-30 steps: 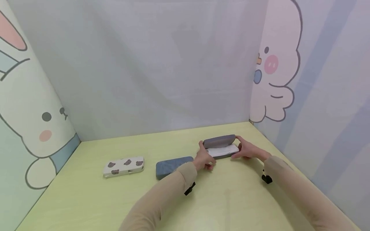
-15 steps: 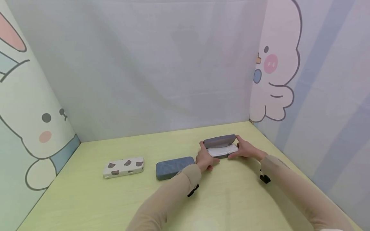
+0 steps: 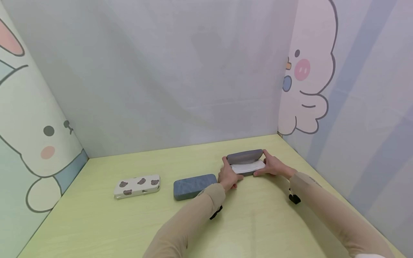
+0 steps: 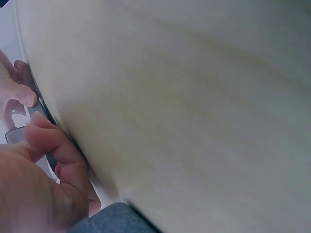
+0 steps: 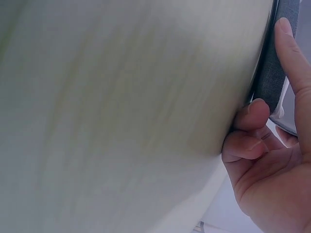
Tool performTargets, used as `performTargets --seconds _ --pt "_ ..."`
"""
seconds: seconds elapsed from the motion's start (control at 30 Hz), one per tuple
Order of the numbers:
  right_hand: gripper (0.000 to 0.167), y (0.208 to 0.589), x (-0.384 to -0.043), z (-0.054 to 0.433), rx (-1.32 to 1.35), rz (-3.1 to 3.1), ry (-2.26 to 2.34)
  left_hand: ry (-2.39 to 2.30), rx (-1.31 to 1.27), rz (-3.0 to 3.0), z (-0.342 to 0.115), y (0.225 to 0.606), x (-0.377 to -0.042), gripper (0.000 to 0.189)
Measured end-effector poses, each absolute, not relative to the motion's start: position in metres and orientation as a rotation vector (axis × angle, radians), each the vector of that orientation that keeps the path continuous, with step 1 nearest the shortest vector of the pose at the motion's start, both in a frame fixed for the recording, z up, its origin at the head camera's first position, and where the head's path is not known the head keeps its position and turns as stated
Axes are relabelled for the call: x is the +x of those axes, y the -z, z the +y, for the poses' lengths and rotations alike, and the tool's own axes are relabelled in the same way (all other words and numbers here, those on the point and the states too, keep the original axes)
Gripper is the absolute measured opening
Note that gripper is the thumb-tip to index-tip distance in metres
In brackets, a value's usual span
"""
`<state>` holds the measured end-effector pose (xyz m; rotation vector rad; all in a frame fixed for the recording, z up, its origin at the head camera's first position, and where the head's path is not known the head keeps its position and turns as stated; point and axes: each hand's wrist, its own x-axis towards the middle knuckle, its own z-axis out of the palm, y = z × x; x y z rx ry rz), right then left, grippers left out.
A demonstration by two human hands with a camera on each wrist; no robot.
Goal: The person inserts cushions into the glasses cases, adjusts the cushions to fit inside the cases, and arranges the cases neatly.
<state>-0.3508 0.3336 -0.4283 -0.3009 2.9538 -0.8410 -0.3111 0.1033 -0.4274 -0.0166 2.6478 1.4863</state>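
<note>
A dark grey glasses case (image 3: pixel 245 157) lies at the back right of the table with its lid raised. White cloth (image 3: pixel 247 167) fills its lower half. My left hand (image 3: pixel 228 176) holds the case's left end, one finger up at the lid and the thumb along the front. At the other end my right hand (image 3: pixel 274 166) grips the case, a fingertip on the lid's corner and the thumb at the front edge. In the right wrist view the thumb (image 5: pixel 290 53) presses the case's grey fabric side (image 5: pixel 272 82). Whether anything lies under the cloth is hidden.
A closed blue glasses case (image 3: pixel 193 185) lies just left of my left forearm, partly behind the sleeve (image 3: pixel 206 200). Farther left lies a white case with brown bear prints (image 3: pixel 138 186). Curtains with cartoon figures (image 3: pixel 306 71) border the yellow-green table (image 3: pixel 113 229) behind and at the sides.
My left hand has shifted slightly right along the case's front, and my right thumb slightly left. The white cloth lies a little farther inside the rim. The lid stays raised.
</note>
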Motion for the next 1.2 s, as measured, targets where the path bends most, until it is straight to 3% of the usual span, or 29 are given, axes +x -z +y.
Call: performTargets --seconds 1.2 --pt "0.101 0.4298 -0.3483 0.3318 -0.301 2.942 0.896 -1.664 -0.048 2.503 0.1007 0.4287 -0.3124 0.092"
